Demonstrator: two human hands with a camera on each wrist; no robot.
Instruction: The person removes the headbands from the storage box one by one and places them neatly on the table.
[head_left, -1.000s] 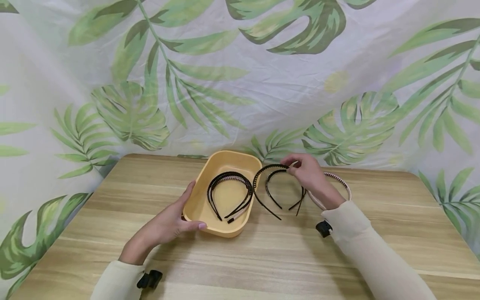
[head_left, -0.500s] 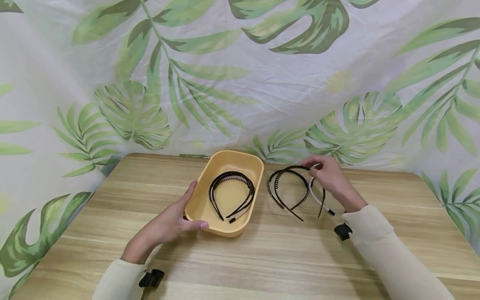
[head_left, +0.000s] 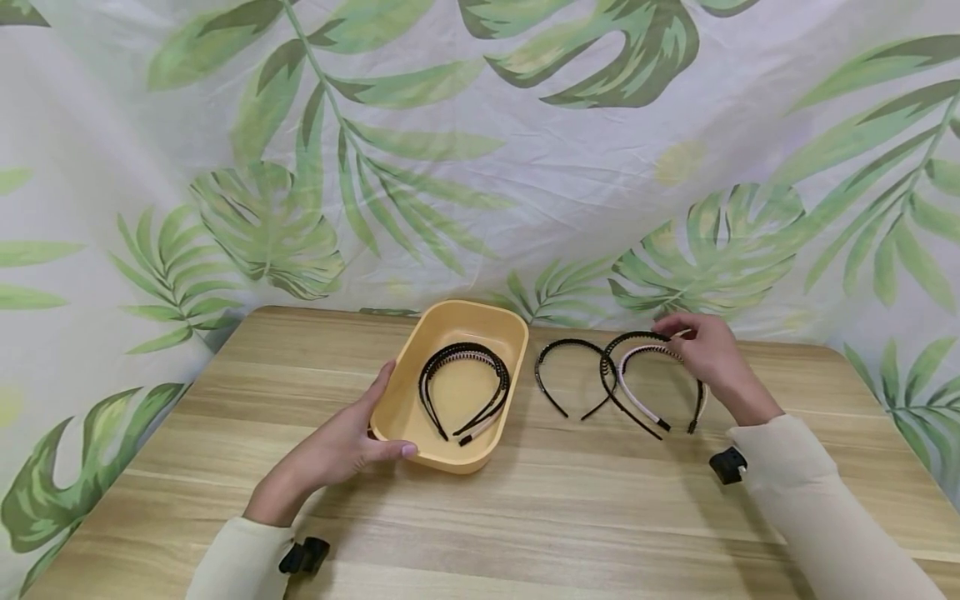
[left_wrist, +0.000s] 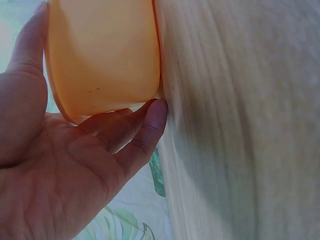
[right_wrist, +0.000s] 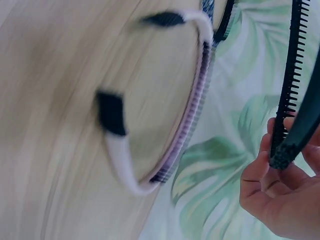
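Note:
My left hand grips the near left corner of a yellow plastic bin, thumb over the rim, fingers around the outer wall. Inside the bin lies a bundle of black and pink headbands. To the right, my right hand pinches the top of a black toothed headband, raised above the table in the right wrist view. From the head view this headband overlaps a pale pink headband with black tips lying on the table. Another black headband lies between it and the bin.
The wooden table runs back to a hanging cloth printed with green leaves. Small black devices are strapped at both sleeve cuffs.
My right hand has moved right with the black headband, from beside the bin, past the other black headband, to over the pink one. The left hand and bin have stayed nearly still.

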